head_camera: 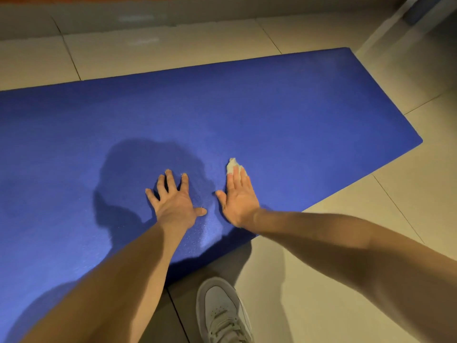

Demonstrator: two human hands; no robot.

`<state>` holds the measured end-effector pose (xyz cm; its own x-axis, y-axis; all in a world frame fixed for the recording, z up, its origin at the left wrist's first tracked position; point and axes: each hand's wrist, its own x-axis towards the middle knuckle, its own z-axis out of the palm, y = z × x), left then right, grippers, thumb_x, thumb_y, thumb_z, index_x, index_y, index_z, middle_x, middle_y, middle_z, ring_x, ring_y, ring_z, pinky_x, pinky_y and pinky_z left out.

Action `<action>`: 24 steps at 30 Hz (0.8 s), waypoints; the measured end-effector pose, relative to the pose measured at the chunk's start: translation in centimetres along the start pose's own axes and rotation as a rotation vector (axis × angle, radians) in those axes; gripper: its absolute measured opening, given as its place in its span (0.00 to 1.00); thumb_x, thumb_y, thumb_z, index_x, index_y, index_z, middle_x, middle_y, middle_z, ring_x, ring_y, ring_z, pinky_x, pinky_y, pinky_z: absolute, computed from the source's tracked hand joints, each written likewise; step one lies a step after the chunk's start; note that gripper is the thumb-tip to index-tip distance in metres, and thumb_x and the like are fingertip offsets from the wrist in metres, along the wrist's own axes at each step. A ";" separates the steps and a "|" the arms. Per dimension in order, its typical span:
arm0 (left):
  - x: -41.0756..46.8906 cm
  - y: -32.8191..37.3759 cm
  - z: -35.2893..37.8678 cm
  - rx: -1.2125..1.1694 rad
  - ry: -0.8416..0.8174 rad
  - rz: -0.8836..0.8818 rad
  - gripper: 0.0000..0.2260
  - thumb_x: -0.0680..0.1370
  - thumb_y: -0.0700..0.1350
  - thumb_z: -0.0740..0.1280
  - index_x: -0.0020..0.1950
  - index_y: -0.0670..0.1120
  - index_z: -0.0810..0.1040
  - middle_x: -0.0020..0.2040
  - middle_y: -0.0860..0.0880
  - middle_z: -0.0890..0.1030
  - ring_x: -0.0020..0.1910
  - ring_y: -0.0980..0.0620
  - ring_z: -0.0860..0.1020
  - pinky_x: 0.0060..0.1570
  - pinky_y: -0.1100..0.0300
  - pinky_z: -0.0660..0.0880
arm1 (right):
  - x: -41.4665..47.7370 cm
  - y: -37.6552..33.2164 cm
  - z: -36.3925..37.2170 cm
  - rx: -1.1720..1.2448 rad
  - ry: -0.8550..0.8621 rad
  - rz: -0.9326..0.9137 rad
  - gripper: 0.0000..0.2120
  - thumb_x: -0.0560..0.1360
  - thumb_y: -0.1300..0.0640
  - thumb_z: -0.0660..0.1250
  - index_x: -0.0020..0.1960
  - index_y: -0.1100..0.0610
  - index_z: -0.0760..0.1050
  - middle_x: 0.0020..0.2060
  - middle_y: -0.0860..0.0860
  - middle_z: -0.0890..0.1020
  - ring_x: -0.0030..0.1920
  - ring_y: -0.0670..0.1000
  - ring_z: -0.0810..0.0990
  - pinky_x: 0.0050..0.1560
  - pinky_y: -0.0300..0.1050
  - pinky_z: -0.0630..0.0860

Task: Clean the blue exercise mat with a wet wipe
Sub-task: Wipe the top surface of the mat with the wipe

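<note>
Saw blue exercise mat spread flat on tiled floor, running diagonally, with one short end in view at far right. Found left hand palm down on mat toward its near long edge, fingers straight and splayed, thumb out, gripping nothing, released. Found right hand also palm down on mat, just beside left hand on the side toward mat's short end, apart from it, fingers straight and held together. Spotted wet wipe on mat under right fingertips, crumpled, whitish, pressed flat-handed rather than pinched, partly poking out past fingertips toward mat's far long edge. Couldn't tell how much of wipe sat hidden under fingers. Noted both forearms bare, reaching in across mat's near edge. Logged dark head-and-shoulder shadow on mat surface, beside left hand on the side away from mat's short end. Picked out faint shiny speckles on mat between and below the two hands; wet or just glare, couldn't tell. Marked white sneaker on floor just off mat's near edge, laces visible. Caught pale wall base beyond mat's far edge, blurry
</note>
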<state>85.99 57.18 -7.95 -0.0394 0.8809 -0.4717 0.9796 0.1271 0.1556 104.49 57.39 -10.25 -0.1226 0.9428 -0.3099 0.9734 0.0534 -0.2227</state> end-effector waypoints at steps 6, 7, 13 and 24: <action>0.1 -0.1 0.0 0.001 0.002 0.001 0.51 0.70 0.73 0.66 0.82 0.55 0.41 0.80 0.44 0.35 0.79 0.41 0.39 0.75 0.34 0.44 | -2.8 0.3 0.7 0.000 0.003 -0.331 0.34 0.85 0.45 0.51 0.82 0.58 0.38 0.82 0.49 0.39 0.81 0.51 0.37 0.81 0.54 0.46; 0.1 -0.2 0.0 -0.001 0.000 0.003 0.51 0.70 0.73 0.66 0.82 0.55 0.41 0.80 0.44 0.35 0.79 0.41 0.39 0.75 0.34 0.44 | -2.0 0.8 0.3 -0.008 -0.010 -0.318 0.34 0.85 0.44 0.51 0.82 0.56 0.38 0.82 0.47 0.39 0.81 0.50 0.38 0.81 0.54 0.46; 0.1 -0.3 -0.1 -0.016 -0.010 0.014 0.51 0.71 0.71 0.67 0.82 0.55 0.40 0.80 0.44 0.35 0.79 0.40 0.38 0.75 0.33 0.43 | 5.4 2.3 -2.9 -0.101 -0.055 0.133 0.38 0.83 0.36 0.45 0.81 0.54 0.31 0.81 0.50 0.36 0.81 0.57 0.38 0.80 0.57 0.42; 0.2 -0.4 -0.1 -0.016 -0.014 0.021 0.51 0.71 0.73 0.65 0.81 0.56 0.39 0.80 0.44 0.33 0.79 0.41 0.37 0.75 0.34 0.41 | 0.1 -0.4 -0.3 -0.032 -0.038 -0.391 0.33 0.85 0.47 0.50 0.82 0.57 0.37 0.82 0.48 0.39 0.81 0.50 0.37 0.81 0.53 0.45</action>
<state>85.56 57.40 -8.03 -0.0160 0.8770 -0.4802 0.9770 0.1159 0.1791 104.14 57.52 -9.92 -0.4922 0.8364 -0.2412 0.8572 0.4174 -0.3017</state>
